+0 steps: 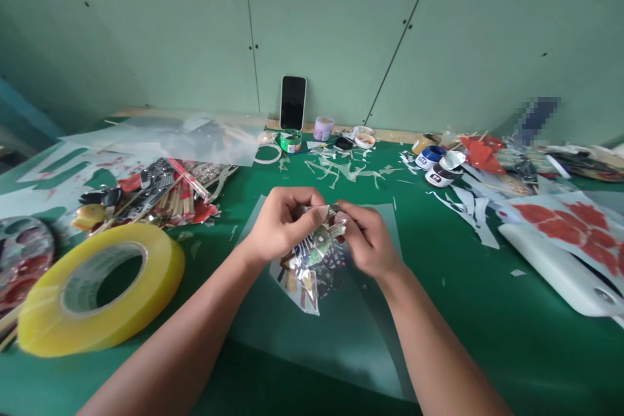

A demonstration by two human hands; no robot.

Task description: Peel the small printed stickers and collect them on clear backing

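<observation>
Between my two hands is a painted clear plastic cutout [312,253] with dark, white, green and brown patterns and a shiny surface. My left hand [287,224] pinches its upper edge between thumb and fingers. On the other side my right hand [368,237] has its thumb and forefinger closed on the upper right edge, close to the left fingertips. What lies right between the fingertips is too small to make out. Beneath the hands a translucent sheet [312,351] lies on the green tabletop [482,344].
A big yellow tape roll [160,273] lies at the left, near a paint palette [29,253] and a heap of sticks [170,201]. A phone [293,103] leans on the wall behind paint jars [291,141]. White scraps [351,169] and a white-handled tool [560,266] lie around.
</observation>
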